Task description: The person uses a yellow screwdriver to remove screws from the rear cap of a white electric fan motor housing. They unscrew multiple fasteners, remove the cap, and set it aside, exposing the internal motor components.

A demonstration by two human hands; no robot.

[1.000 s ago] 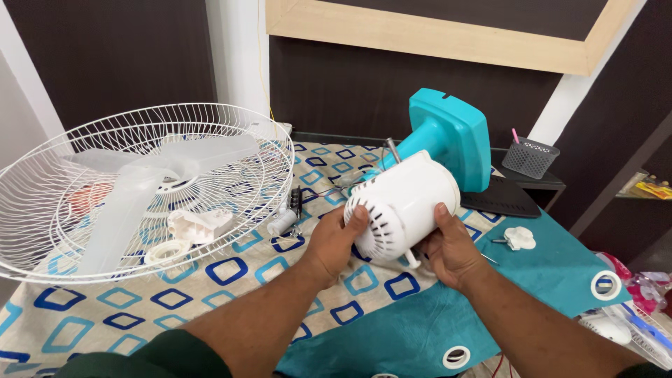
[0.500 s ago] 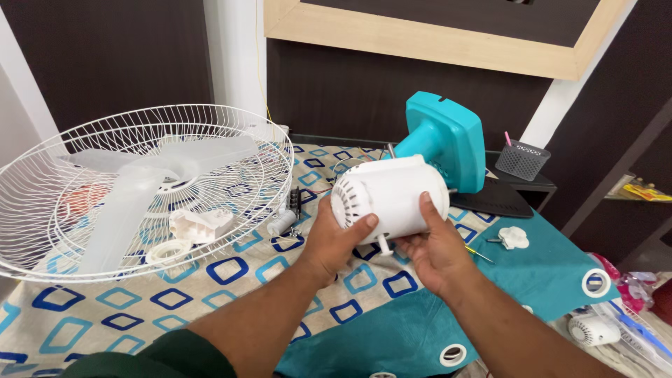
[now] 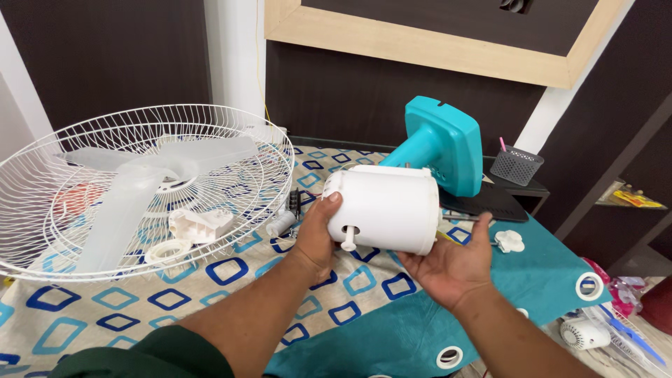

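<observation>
At the far left a white wire fan guard (image 3: 140, 189) lies flat on a cloth patterned with blue squares (image 3: 210, 301), with a translucent fan blade (image 3: 133, 196) resting inside it along with a small white plastic bracket (image 3: 199, 225) and a white ring nut (image 3: 166, 250). The left hand (image 3: 316, 234) grips the left end of a white fan motor housing (image 3: 388, 210), its fingers (image 3: 329, 206) curled closed around the edge. The housing is held on its side above the cloth, a short white knob sticking out of its lower face. The right hand (image 3: 451, 269) cups it from below, palm up and fingers spread open against its underside. Behind stands a teal fan base (image 3: 441, 143), and to the right a small grey basket (image 3: 516, 166) and a white plastic cap (image 3: 509, 241) on teal fabric (image 3: 392, 336).
</observation>
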